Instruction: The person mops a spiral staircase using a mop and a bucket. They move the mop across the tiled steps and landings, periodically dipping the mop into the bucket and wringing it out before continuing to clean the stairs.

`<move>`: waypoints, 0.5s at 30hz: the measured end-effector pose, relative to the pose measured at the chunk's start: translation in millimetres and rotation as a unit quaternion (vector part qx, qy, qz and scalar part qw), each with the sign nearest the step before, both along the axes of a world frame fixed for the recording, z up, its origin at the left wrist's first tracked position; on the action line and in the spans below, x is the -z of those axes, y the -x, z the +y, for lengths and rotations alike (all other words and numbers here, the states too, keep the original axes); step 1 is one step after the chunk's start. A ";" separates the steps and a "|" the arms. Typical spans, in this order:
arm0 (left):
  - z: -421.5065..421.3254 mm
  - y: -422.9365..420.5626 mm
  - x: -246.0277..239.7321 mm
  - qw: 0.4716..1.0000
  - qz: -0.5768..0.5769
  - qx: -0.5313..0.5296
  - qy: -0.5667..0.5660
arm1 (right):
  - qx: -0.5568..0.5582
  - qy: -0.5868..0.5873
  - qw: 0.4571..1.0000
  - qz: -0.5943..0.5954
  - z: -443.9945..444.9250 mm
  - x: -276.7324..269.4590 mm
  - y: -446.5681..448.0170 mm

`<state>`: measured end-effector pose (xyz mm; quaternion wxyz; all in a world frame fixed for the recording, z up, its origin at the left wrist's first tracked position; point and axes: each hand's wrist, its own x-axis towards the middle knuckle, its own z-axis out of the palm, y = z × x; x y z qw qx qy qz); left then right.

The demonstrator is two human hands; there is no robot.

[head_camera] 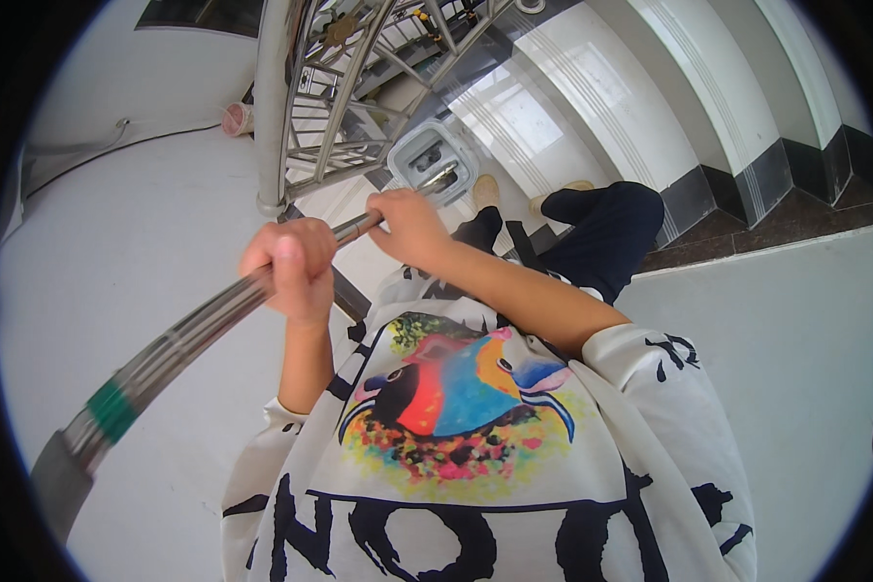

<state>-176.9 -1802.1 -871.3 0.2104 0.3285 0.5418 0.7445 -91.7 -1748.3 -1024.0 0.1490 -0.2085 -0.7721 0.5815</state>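
Note:
My left hand is closed around a metal mop handle, which has a green band and a grey end piece at the lower left. Farther down the same pole, my right hand grips it with the forearm crossing in front of my body. The pole slants away to a grey plastic bucket on the floor. Its far end lies over the bucket, partly behind my right hand, so the mop head is not clearly visible. The left hand and the pole near it are slightly blurred.
Glossy white stairs with dark edging rise at the upper right. A stainless-steel railing with a thick post stands beyond the hands. A pinkish container and a dark cable lie by the white wall. My feet are beside the bucket.

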 end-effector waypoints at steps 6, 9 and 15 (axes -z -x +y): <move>-2.8 -0.5 49.9 0.999 -0.042 -0.004 0.005 | -0.014 0.024 0.999 -0.031 -0.1 -9.2 5.2; -0.7 -6.5 67.7 0.998 -0.018 -0.030 0.051 | -0.014 0.037 0.999 -0.034 3.2 -8.6 3.9; 14.3 -12.2 82.4 0.998 -0.025 -0.038 0.046 | -0.013 0.046 0.998 -0.026 13.9 -17.3 1.3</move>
